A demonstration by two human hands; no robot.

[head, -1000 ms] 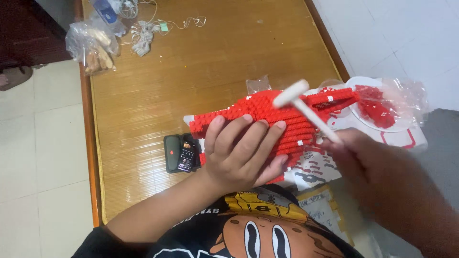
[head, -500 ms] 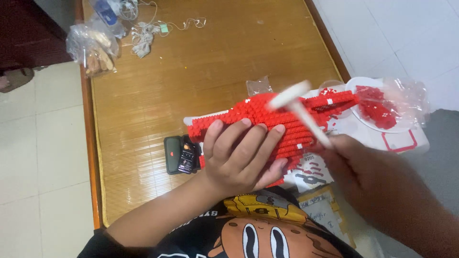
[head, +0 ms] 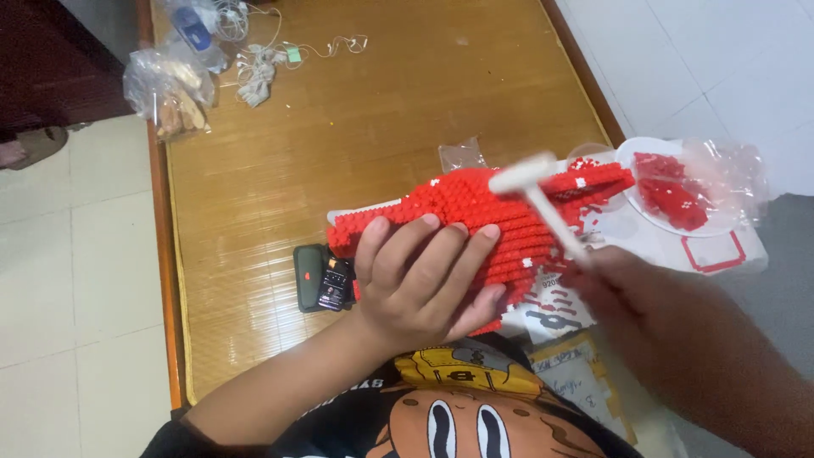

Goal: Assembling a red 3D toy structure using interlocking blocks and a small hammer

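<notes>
Pressing the left hand (head: 420,284) flat on the big red model made of tiny plastic bricks (head: 483,225), with the fingers (head: 462,254) spread wide over its bumpy top. Lying near the right edge of the wooden worktop (head: 365,110), that model, half on a white paper sheet with pictures (head: 610,246). Swinging a small white plastic hammer (head: 538,195) in the right hand (head: 627,293), fingers wrapped tight around the handle, though blurry. Hanging just above the model's right end, the hammer head. Best tapping softly and straight down, keeping the holding fingers away from the spot being hit, so no bricks pop off. Waiting at the right edge, a clear plastic bag of loose red bricks (head: 678,191). Resting beside the left hand, a dark phone (head: 326,280).
</notes>
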